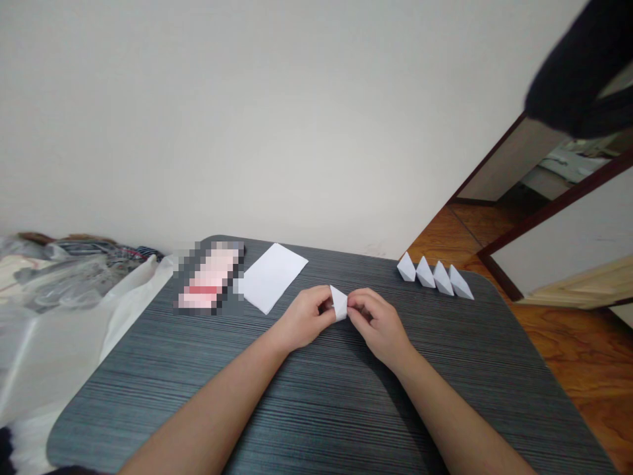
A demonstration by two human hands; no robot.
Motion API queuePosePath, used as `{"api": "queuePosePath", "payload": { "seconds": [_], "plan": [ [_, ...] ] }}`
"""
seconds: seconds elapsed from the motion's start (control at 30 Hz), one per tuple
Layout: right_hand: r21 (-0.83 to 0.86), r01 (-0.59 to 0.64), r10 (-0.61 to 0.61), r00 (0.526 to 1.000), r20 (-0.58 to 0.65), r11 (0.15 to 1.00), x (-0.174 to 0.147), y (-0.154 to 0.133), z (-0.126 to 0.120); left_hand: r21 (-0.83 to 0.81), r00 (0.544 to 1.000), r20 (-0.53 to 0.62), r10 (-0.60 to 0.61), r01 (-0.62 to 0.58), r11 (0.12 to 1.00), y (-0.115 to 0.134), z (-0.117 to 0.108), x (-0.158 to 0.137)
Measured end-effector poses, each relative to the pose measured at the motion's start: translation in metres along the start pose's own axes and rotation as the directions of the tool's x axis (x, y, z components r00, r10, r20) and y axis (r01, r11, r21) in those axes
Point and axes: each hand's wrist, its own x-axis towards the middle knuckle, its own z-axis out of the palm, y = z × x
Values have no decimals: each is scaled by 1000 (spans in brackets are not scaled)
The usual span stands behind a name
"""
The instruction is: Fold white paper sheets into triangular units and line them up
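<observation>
Black streaked table [297, 402], folded paper [341, 303], pale wall [297, 119], perhaps bagged cloth [93, 274].

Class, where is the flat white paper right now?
In the head view, the flat paper lies on the far part of the table, left of centre, between the blurred pink item and the left hand.

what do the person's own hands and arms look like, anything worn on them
The left hand and right hand are ungloved, with slim fingers and no ring visible. The left forearm and right forearm are uncovered where they show, without watch, bracelet or markings. Dark cloth shows by the left forearm at the bottom edge, possibly a sleeve.
</observation>
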Motion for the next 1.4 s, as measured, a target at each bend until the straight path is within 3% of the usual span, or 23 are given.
{"api": "queuePosePath", "payload": {
  "seconds": [0.53, 0.7, 0.9, 1.1, 1.33, 1.4],
  "plan": [
    [-46, -2, 0, 999, -52, 999, 0, 7, -2, 28, 999, 5, 52, -52, 998, 1, -1, 1],
    [-56, 15, -17, 999, -46, 998, -1, 8, -4, 51, 997, -82, 5, 0, 999, -4, -2, 0],
    [-84, -33, 21, 990, -141, 996, -4, 14, -10, 256, 978, -114, 175, -141, 956, -9, -4, 2],
    [-265, 164, -146, 986, 85, 950, -1, 11, -21, 445, 947, 21, 321, -296, 845, -8, -4, 2],
    [-337, 193, -142, 975, 170, 922, 1, 7, -26, 525, 943, 75, 323, -313, 791, -7, -4, 2],
    [-336, 199, -145, 973, 180, 920, 2, 8, -26, 521, 944, 36, 328, -298, 800, -6, -3, 2]
  ]
}}
